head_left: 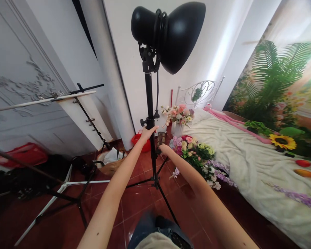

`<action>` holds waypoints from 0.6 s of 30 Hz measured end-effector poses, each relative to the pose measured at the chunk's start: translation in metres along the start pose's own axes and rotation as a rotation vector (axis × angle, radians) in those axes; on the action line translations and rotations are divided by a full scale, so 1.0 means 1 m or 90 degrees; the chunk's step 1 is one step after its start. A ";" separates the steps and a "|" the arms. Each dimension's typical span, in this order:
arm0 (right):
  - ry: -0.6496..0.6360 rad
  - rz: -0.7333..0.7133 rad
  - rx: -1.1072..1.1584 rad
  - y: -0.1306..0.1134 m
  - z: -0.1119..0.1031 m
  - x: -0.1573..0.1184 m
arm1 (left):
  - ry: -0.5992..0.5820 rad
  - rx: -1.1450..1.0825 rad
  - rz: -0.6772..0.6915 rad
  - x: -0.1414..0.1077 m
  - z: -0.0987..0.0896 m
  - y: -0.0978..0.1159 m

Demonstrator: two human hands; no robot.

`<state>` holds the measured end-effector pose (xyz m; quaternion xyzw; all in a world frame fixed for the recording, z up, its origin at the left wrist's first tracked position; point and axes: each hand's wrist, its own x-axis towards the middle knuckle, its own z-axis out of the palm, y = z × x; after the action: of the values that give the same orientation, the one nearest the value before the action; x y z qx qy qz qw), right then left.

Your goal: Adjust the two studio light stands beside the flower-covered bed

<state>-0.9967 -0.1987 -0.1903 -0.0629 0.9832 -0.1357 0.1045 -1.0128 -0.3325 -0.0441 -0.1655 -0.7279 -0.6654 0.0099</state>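
Observation:
A black studio light (182, 36) with a wide reflector sits on top of an upright black light stand (148, 93), its cable coiled around the lamp body. My left hand (147, 132) is closed around the pole just under the upper collar and its knob (143, 122). Lower down, my right hand (165, 149) is closed at a black clamp knob (158, 151) on the right side of the pole; its fingertips are partly hidden. The cable plug (157, 114) hangs by the upper collar. The tripod legs (167, 200) are spread on the red tiles.
On the right is a bed with a cream blanket (217, 145), a sunflower (282, 141) and bunches of artificial flowers (193, 148). A red bucket (145, 147) stands behind the pole. More stands, white tripod legs (64, 185) and a red bag (22, 154) crowd the left.

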 end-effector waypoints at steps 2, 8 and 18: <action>-0.034 -0.005 -0.035 -0.006 -0.008 0.013 | 0.009 -0.005 -0.011 0.003 0.000 -0.004; -0.078 -0.058 -0.102 -0.013 -0.019 0.028 | 0.051 0.011 -0.036 0.012 -0.001 -0.008; 0.078 -0.124 -0.191 -0.006 0.024 -0.001 | 0.098 0.007 -0.036 0.018 0.004 -0.011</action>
<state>-0.9895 -0.2100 -0.2106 -0.1644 0.9862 -0.0003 0.0205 -1.0318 -0.3256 -0.0508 -0.0930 -0.7329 -0.6723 0.0476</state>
